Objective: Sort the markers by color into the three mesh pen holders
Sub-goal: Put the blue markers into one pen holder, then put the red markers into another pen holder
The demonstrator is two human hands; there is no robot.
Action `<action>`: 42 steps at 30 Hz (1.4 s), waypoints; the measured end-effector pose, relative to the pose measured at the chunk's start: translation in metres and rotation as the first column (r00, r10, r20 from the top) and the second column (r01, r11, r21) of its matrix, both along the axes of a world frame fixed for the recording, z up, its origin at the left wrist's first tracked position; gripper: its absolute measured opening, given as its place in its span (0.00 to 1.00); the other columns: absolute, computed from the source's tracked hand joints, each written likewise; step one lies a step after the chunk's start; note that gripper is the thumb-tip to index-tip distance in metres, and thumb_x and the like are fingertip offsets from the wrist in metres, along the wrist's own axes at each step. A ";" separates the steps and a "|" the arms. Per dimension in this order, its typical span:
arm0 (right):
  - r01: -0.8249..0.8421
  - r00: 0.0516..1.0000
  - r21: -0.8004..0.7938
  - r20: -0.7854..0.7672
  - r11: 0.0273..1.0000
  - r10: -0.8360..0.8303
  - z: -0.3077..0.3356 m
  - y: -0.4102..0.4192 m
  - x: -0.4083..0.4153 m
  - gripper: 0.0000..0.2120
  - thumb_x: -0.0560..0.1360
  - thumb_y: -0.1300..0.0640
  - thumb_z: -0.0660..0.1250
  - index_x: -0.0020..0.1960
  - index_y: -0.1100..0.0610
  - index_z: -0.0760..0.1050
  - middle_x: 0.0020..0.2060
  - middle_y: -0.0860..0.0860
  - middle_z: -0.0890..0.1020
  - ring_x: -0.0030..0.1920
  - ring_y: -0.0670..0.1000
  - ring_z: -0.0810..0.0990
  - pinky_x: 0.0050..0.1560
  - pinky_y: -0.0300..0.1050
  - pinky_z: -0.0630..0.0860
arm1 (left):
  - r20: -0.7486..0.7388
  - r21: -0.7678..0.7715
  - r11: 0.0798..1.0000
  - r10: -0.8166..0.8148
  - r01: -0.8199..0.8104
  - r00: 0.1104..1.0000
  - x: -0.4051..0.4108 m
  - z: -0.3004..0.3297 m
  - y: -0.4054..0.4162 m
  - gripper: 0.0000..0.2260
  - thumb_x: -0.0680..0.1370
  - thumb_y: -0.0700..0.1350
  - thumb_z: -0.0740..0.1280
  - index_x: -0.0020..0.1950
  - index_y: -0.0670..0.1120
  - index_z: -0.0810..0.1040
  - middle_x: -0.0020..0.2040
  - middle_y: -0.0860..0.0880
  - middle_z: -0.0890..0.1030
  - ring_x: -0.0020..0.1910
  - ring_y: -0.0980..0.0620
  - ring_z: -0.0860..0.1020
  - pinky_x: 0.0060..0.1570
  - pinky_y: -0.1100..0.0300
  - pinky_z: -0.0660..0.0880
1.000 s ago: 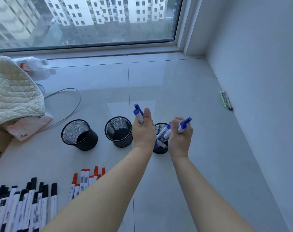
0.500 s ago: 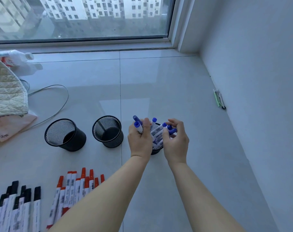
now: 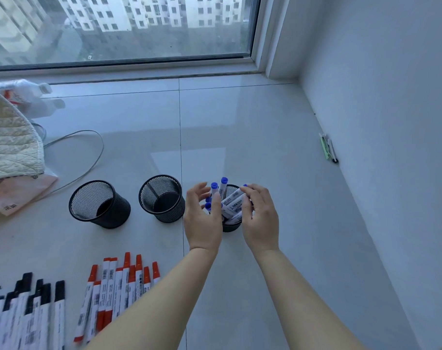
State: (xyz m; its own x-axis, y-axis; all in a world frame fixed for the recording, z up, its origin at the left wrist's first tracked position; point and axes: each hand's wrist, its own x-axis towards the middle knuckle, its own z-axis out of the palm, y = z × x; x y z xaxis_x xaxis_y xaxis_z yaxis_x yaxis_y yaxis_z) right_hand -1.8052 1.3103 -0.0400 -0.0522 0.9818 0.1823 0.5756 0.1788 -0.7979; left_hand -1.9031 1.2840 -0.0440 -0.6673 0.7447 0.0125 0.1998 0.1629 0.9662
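Three black mesh pen holders stand in a row on the grey tiled floor. The left holder (image 3: 98,204) and the middle holder (image 3: 161,198) hold no markers that I can see. The right holder (image 3: 230,227) is filled with several blue-capped markers (image 3: 231,202). My left hand (image 3: 202,218) and my right hand (image 3: 260,217) flank that holder with fingers relaxed, touching the marker bundle from both sides. Several red-capped markers (image 3: 121,286) lie on the floor in front, and several black-capped markers (image 3: 28,314) lie at the lower left.
A quilted cream cloth (image 3: 10,147) over pink paper sits at the left, with plastic bottles (image 3: 25,94) and a looping grey cable (image 3: 88,152) behind. A green and black pen pair (image 3: 328,147) lies by the right wall. A window spans the far side.
Both hands lowered their blue markers into the right holder and let go of them. Their fingers have opened around the bundle. The camera tilted and shifted slightly.
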 end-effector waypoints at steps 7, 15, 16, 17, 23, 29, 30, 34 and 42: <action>0.010 0.995 -0.099 0.102 0.995 0.001 -0.004 -0.004 -0.001 0.16 0.80 0.58 0.55 0.67 0.53 0.70 0.67 0.47 0.69 0.64 0.49 0.69 0.54 0.38 0.66 | -0.391 -0.235 0.945 -0.304 0.225 0.869 -0.011 -0.009 -0.005 0.16 0.80 0.45 0.59 0.68 0.50 0.71 0.57 0.49 0.75 0.55 0.48 0.71 0.57 0.62 0.65; 0.044 0.970 -0.053 0.242 0.998 -0.030 0.014 -0.025 -0.009 0.17 0.77 0.59 0.59 0.65 0.57 0.72 0.67 0.53 0.70 0.64 0.55 0.67 0.62 0.50 0.68 | -0.246 -0.308 0.893 -0.408 0.328 0.879 -0.024 0.009 -0.029 0.18 0.80 0.52 0.56 0.70 0.53 0.66 0.63 0.55 0.66 0.62 0.58 0.66 0.59 0.64 0.64; 0.062 0.966 0.000 0.251 0.998 -0.060 0.016 -0.032 -0.012 0.16 0.75 0.59 0.61 0.62 0.58 0.74 0.64 0.54 0.73 0.63 0.57 0.69 0.59 0.51 0.69 | -0.233 -0.290 0.894 -0.412 0.342 0.881 -0.027 0.012 -0.038 0.17 0.80 0.51 0.57 0.69 0.53 0.67 0.60 0.56 0.67 0.59 0.59 0.68 0.56 0.63 0.67; 0.085 0.961 0.055 0.258 0.995 -0.097 0.019 -0.040 -0.014 0.15 0.72 0.59 0.63 0.59 0.59 0.76 0.60 0.55 0.76 0.60 0.58 0.72 0.56 0.51 0.71 | -0.224 -0.278 0.892 -0.420 0.356 0.879 -0.030 0.015 -0.047 0.15 0.80 0.50 0.57 0.67 0.53 0.69 0.58 0.57 0.67 0.55 0.61 0.70 0.53 0.62 0.71; 0.082 0.961 0.077 0.258 0.994 -0.099 0.014 -0.097 -0.048 0.13 0.65 0.61 0.65 0.49 0.59 0.78 0.44 0.54 0.79 0.44 0.58 0.76 0.42 0.51 0.75 | -0.231 -0.347 0.885 -0.402 0.311 0.886 -0.069 0.010 -0.104 0.10 0.79 0.43 0.60 0.58 0.49 0.75 0.53 0.55 0.74 0.46 0.61 0.74 0.46 0.61 0.75; -0.071 0.955 -0.286 0.258 0.956 0.148 -0.021 -0.143 -0.087 0.11 0.72 0.63 0.62 0.52 0.57 0.76 0.49 0.51 0.78 0.51 0.52 0.72 0.49 0.42 0.69 | -0.182 -0.525 0.832 -0.315 0.178 0.932 -0.124 -0.010 -0.149 0.08 0.78 0.41 0.60 0.54 0.48 0.77 0.51 0.52 0.77 0.46 0.57 0.74 0.43 0.65 0.70; -0.070 0.951 -0.330 0.262 0.941 0.162 -0.026 -0.148 -0.093 0.11 0.72 0.62 0.61 0.53 0.56 0.75 0.50 0.49 0.77 0.52 0.50 0.71 0.48 0.39 0.68 | -0.186 -0.545 0.826 -0.288 0.146 0.939 -0.133 -0.013 -0.154 0.08 0.78 0.41 0.60 0.53 0.49 0.77 0.51 0.52 0.77 0.46 0.56 0.74 0.43 0.64 0.69; -0.011 0.952 -0.475 0.265 0.880 0.155 -0.042 -0.166 -0.112 0.11 0.75 0.59 0.60 0.56 0.53 0.73 0.53 0.48 0.74 0.57 0.48 0.70 0.46 0.36 0.66 | -0.200 -0.665 0.745 -0.249 0.055 0.948 -0.164 -0.025 -0.174 0.10 0.76 0.42 0.62 0.57 0.48 0.74 0.57 0.48 0.72 0.54 0.52 0.71 0.47 0.61 0.67; 0.116 0.905 -0.532 0.404 0.839 0.131 -0.060 -0.184 -0.143 0.20 0.74 0.47 0.64 0.63 0.55 0.68 0.59 0.52 0.71 0.59 0.51 0.70 0.53 0.44 0.70 | -0.130 -0.791 0.612 -0.205 0.023 0.970 -0.193 -0.041 -0.198 0.23 0.76 0.47 0.64 0.68 0.43 0.63 0.67 0.43 0.64 0.62 0.46 0.70 0.58 0.53 0.72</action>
